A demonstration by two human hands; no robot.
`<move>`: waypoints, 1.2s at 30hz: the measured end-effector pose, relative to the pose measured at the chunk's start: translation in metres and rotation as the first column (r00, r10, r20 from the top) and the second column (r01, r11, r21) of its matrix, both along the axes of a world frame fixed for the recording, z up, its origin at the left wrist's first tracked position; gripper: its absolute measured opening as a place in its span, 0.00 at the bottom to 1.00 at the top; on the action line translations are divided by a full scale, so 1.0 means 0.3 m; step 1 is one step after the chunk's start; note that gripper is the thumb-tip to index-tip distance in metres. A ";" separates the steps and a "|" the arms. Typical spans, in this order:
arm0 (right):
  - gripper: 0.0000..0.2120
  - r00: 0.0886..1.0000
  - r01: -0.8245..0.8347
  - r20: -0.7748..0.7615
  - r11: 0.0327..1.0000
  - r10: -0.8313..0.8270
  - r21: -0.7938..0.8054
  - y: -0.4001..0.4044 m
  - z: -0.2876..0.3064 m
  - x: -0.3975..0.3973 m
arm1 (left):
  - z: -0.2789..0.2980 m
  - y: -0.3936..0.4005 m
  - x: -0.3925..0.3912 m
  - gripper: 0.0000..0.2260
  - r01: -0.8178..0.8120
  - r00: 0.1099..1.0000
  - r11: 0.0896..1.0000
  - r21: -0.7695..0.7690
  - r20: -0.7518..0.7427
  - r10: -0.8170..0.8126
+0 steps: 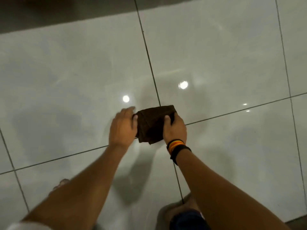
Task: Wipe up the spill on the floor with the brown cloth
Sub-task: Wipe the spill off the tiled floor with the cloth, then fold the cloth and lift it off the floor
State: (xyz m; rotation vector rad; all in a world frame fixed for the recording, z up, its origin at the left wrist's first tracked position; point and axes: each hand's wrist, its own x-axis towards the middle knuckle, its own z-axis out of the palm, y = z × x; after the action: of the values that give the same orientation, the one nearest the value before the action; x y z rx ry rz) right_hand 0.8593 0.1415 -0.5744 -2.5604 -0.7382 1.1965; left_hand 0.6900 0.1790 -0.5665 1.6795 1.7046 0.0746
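A folded brown cloth [152,124] hangs between both of my hands, above the glossy white floor tiles [69,72]. My left hand [123,127] holds its left edge, thumb on top, fingers blurred. My right hand [174,128], with striped and black bands on the wrist, grips the right edge with its thumb over the fabric. A faint wet sheen [166,75] shows on the tile beyond the cloth, near a dark grout line; its outline is hard to tell among the light reflections.
Dark grout lines [150,63] cross the floor. My bare feet show at the lower left [62,182] and lower middle [186,203]. A darker strip of floor [49,12] runs along the top. Ceiling lights reflect as bright spots [183,85].
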 end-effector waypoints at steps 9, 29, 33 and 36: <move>0.29 0.997 0.014 -0.071 0.989 -0.025 -0.148 0.031 -0.070 0.099 | -0.063 -0.054 0.153 0.25 -0.383 0.918 0.859 -0.340 -0.040 0.394; 0.15 0.764 0.072 -0.643 0.997 -0.060 -0.008 0.189 1.198 -0.804 | 1.163 0.102 -0.878 0.23 -0.664 0.497 0.613 -0.429 0.359 0.790; 0.14 0.728 -0.086 -0.678 0.995 0.103 0.059 0.267 1.409 -1.169 | 1.354 0.085 -1.232 0.25 -0.781 0.453 0.569 -0.257 0.394 0.800; 0.15 0.685 -0.226 -0.683 0.965 0.253 0.131 0.281 1.503 -1.468 | 1.447 0.016 -1.508 0.26 -0.859 0.416 0.500 -0.110 0.421 0.806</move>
State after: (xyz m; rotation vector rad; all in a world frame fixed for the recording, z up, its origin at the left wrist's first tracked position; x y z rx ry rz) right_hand 0.4188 0.2259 -0.1234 -1.7515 -0.8880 2.0304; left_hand 0.2378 0.1838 -0.1323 0.5972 2.0298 0.9802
